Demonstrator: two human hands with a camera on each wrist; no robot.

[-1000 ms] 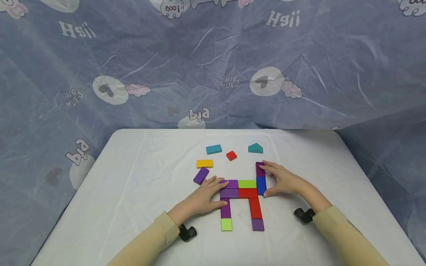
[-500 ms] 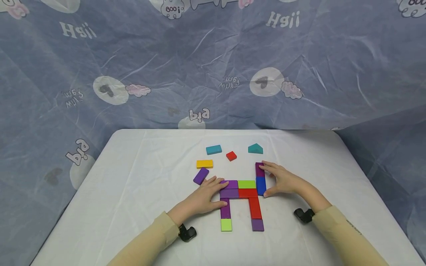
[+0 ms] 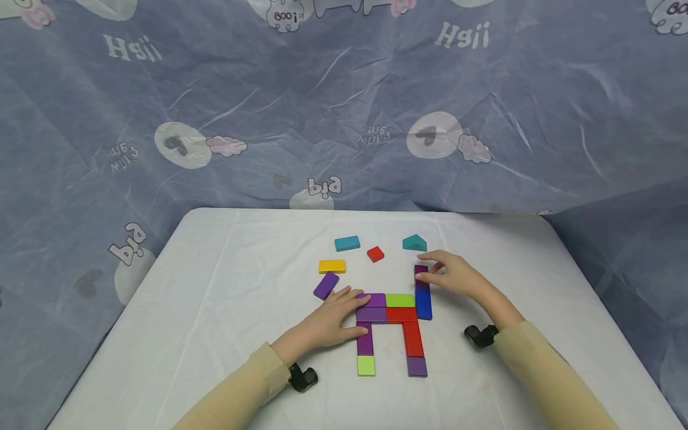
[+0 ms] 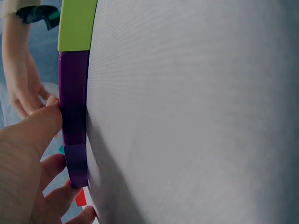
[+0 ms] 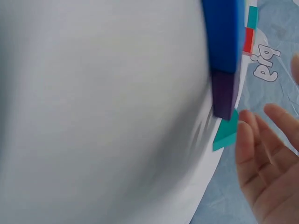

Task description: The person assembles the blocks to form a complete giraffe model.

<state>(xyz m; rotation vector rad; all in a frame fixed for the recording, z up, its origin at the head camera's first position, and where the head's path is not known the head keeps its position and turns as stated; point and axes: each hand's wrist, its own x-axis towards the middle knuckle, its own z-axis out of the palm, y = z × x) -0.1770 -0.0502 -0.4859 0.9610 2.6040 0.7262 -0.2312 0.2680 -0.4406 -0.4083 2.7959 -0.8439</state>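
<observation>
The person's left hand (image 3: 333, 316) lies spread, its fingers fairly straight and wide of the thumb, resting on the edge of a flat figure of blocks. Under the index fingertip is a bright purple rectangular block (image 3: 377, 300); just on the near side of that fingertip lies a dusky violet rectangular block (image 3: 373, 315). The thumb tip touches a dark purple rectangular block (image 3: 365, 344), and nearer the body than that thumb sits a lime green square block (image 3: 366, 365).

To the right of the left index fingertip come a lime green rectangular block (image 3: 400, 300) and, against it, a red rectangular block (image 3: 401, 315). A second red rectangular block (image 3: 413, 339) runs toward the body, well apart from the left thumb, ending at a muted violet square block (image 3: 416, 366).

The right hand (image 3: 457, 276) grips nothing that I can see; its thumb and index finger stand apart at the far end of a magenta-purple rectangular block (image 3: 423, 285). Whether the thumb touches it I can't tell. On the near side of that thumb is a blue rectangular block (image 3: 423, 306).

Just beyond the right fingertips lies a teal peaked block (image 3: 414, 243); to their left, a small red square block (image 3: 375, 254). A loose purple rectangular block (image 3: 325, 286) lies just beside the left fingers, all on a white cloth-covered worktop (image 3: 242, 269).
</observation>
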